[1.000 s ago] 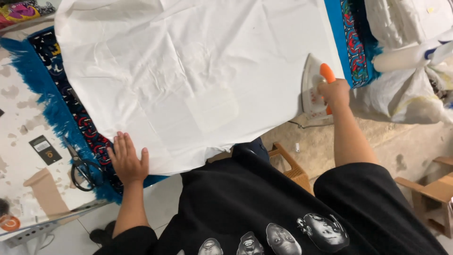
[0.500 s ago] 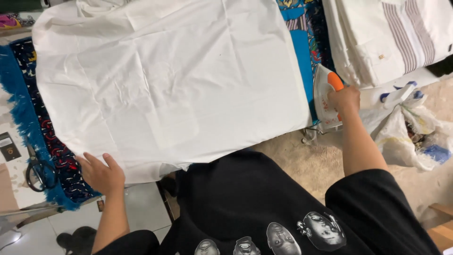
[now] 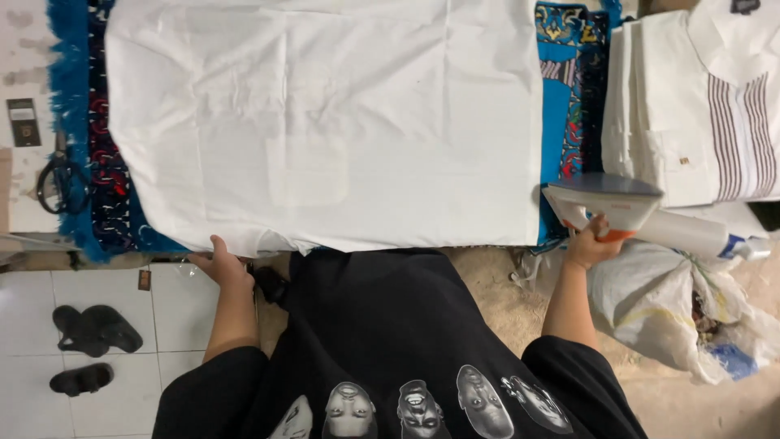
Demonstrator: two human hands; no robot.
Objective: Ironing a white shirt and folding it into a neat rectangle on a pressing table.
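White garment (image 3: 325, 122) now lies spread flat across the surface, over a blue patterned cloth with fringe (image 3: 73, 130); half a second ago its near-left part was more bunched. Left hand (image 3: 223, 264) has slid from the cloth's flat area to the near edge and grips the hem there, fingers closed on fabric. Right hand (image 3: 591, 242) is clamped on the orange handle of the iron (image 3: 603, 199), as before. Iron sits off the garment, just beside its right edge, over the blue cloth. Reads as: fabric straightened and held taut, iron parked clear of it.

Around: folded striped white shirts (image 3: 699, 97) stacked to the right, touching or nearly touching the iron's far side. White spray bottle (image 3: 699, 234) lies right of the iron. Plastic bag (image 3: 691, 317) on the floor below that. Scissors (image 3: 57, 175) at far left, well apart. Sandals (image 3: 93, 341) on the tiles, near left. Shirt stack crowds the iron's right side; garment itself is unobstructed.
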